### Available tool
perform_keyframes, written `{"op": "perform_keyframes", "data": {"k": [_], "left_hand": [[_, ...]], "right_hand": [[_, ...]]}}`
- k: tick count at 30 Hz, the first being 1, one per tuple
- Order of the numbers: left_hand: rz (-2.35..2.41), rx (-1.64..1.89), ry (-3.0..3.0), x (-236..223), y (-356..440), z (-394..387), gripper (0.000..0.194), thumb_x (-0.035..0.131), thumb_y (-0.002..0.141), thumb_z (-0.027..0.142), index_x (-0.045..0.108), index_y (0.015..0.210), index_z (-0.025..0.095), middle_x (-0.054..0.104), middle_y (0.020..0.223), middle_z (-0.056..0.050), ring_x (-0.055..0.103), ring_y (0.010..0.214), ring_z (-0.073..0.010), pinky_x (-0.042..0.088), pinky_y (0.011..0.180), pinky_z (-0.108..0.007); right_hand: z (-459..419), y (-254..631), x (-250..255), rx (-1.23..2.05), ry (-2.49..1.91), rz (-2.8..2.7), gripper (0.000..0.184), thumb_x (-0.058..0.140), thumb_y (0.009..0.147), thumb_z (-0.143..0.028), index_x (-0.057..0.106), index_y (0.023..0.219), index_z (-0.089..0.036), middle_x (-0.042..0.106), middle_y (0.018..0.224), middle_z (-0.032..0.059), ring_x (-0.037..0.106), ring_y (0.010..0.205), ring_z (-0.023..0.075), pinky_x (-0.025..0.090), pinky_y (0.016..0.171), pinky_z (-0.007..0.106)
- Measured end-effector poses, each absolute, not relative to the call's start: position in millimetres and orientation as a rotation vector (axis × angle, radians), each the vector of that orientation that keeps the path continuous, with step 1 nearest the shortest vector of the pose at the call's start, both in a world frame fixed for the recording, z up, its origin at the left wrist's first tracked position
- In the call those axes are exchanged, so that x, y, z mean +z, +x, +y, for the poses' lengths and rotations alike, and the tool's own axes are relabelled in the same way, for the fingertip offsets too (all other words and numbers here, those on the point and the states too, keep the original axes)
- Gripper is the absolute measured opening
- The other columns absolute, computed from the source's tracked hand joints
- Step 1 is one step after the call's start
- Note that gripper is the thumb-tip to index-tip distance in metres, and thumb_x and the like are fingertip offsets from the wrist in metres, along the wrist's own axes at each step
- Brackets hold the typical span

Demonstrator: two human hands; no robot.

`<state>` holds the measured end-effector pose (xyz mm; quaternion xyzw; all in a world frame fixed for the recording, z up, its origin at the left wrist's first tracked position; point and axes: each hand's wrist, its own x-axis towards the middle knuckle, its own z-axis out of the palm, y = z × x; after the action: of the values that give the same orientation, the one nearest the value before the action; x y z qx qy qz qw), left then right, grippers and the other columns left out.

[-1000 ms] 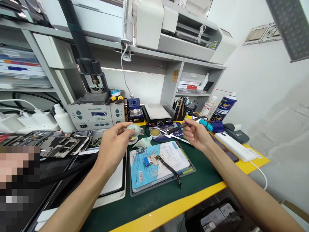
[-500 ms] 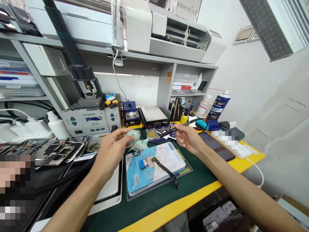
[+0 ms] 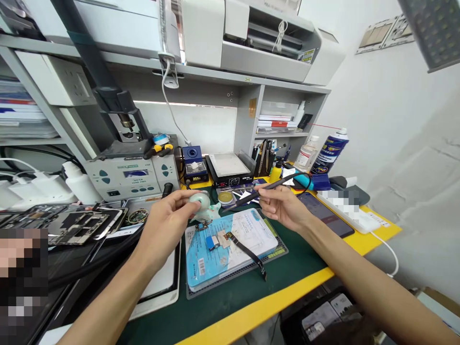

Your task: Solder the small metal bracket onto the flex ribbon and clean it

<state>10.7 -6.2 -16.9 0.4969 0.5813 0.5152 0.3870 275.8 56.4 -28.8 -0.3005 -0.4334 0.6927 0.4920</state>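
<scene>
My left hand [image 3: 172,211] pinches a small pale round spool [image 3: 200,200] that looks like a solder spool; any strand coming off it is too fine to see. In my right hand [image 3: 282,206] is a black soldering iron [image 3: 271,186], gripped like a pen, its tip slanting down to the left towards the spool. Below both hands lies a blue and white plastic-wrapped pack [image 3: 230,254]. On top of it are a black flex cable [image 3: 247,251] and a small blue-tabbed connector piece [image 3: 212,242]. A crumpled whitish wipe [image 3: 212,212] lies just behind the pack.
A round tin of yellowish paste [image 3: 225,198] stands behind the hands, near a blue soldering station [image 3: 194,167] and a flat heating plate [image 3: 230,166]. Opened phones and boards [image 3: 77,227] crowd the left. A phone [image 3: 325,215] and white power strip [image 3: 348,211] lie right.
The iron's tip has come a little left and down, closer to the spool. Both hands keep their grips, and the whole view has shifted slightly.
</scene>
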Motion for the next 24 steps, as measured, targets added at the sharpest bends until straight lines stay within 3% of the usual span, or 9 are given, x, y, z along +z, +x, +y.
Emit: {"op": "perform_keyframes", "data": {"k": [7, 14, 19, 24], "left_hand": [[1.481, 1.416, 1.214, -15, 8, -6, 0.035, 0.074, 0.074, 0.043, 0.074, 0.101, 0.020, 0.074, 0.086, -0.004, 0.063, 0.085, -0.0244, 0.048, 0.078, -0.034], [1.465, 1.424, 1.192, -14, 7, -4, 0.032, 0.073, 0.074, 0.039, 0.074, 0.099, 0.019, 0.075, 0.092, -0.005, 0.064, 0.088, -0.0248, 0.047, 0.080, -0.035], [1.461, 1.191, 1.351, -12, 12, -8, 0.036, 0.070, 0.078, 0.043, 0.073, 0.106, 0.021, 0.076, 0.097, -0.006, 0.068, 0.095, -0.0290, 0.047, 0.081, -0.036], [1.430, 1.086, 1.542, -16, 17, -12, 0.042, 0.067, 0.081, 0.049, 0.069, 0.113, 0.021, 0.074, 0.089, -0.006, 0.069, 0.085, -0.0281, 0.048, 0.074, -0.036]], "right_hand": [[59, 278, -32, 1.662, -0.759, -1.134, 0.025, 0.082, 0.076, -0.025, 0.073, 0.096, -0.013, 0.053, 0.060, -0.0046, 0.042, 0.040, 0.0057, 0.033, 0.032, 0.017], [58, 276, -30, 1.603, -0.753, -1.184, 0.023, 0.084, 0.078, -0.030, 0.068, 0.080, -0.014, 0.053, 0.057, -0.0048, 0.047, 0.042, 0.0060, 0.038, 0.034, 0.016], [57, 275, -32, 1.621, -0.814, -1.183, 0.037, 0.079, 0.081, -0.039, 0.058, 0.062, -0.015, 0.056, 0.052, -0.0023, 0.048, 0.037, 0.0075, 0.039, 0.031, 0.018], [58, 275, -34, 1.669, -0.856, -1.144, 0.025, 0.079, 0.079, -0.036, 0.065, 0.075, -0.015, 0.060, 0.054, -0.0023, 0.051, 0.035, 0.0092, 0.040, 0.028, 0.018]]}}
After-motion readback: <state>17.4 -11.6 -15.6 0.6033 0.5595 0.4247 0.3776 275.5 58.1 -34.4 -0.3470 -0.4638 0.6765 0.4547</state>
